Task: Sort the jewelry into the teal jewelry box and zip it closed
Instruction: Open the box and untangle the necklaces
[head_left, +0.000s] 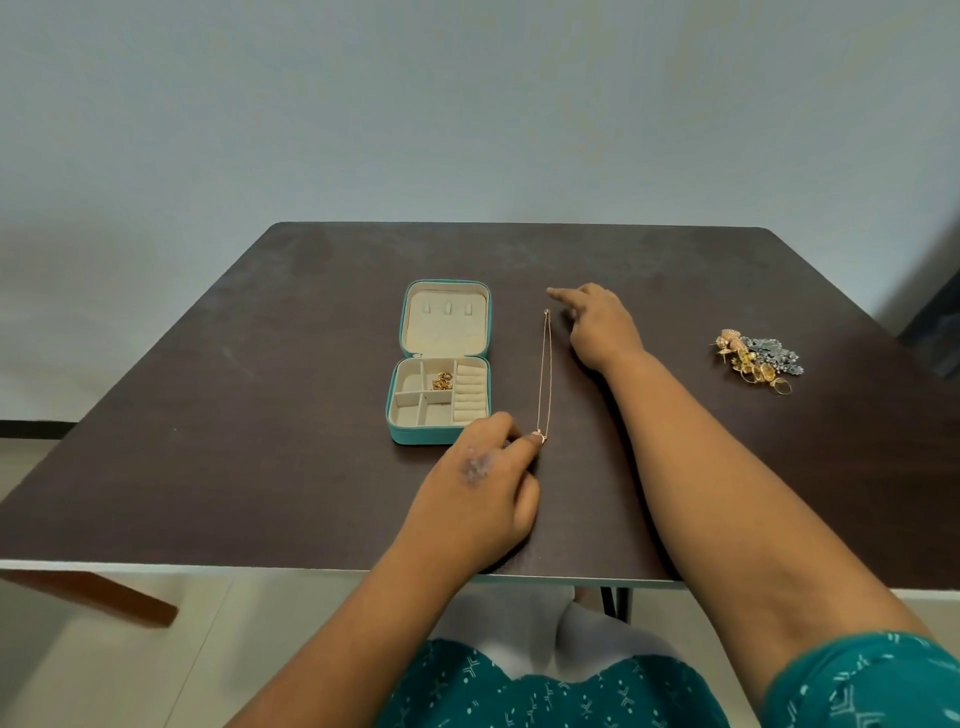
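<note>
Pale wall (467, 104), dark table (208, 415), tiled floor (104, 649)

Left hand (475, 483) low at six o'clock, fingers curled, forefinger out; right hand (597, 325) reaches toward twelve, forefinger extended.

The heap of jewelry (757, 359) at the right is too small to tell its pieces apart. The left hand (480, 488) hides the near right corner of the teal jewelry box (415, 434). The counter (208, 415) is cut off at the right edge.
</note>
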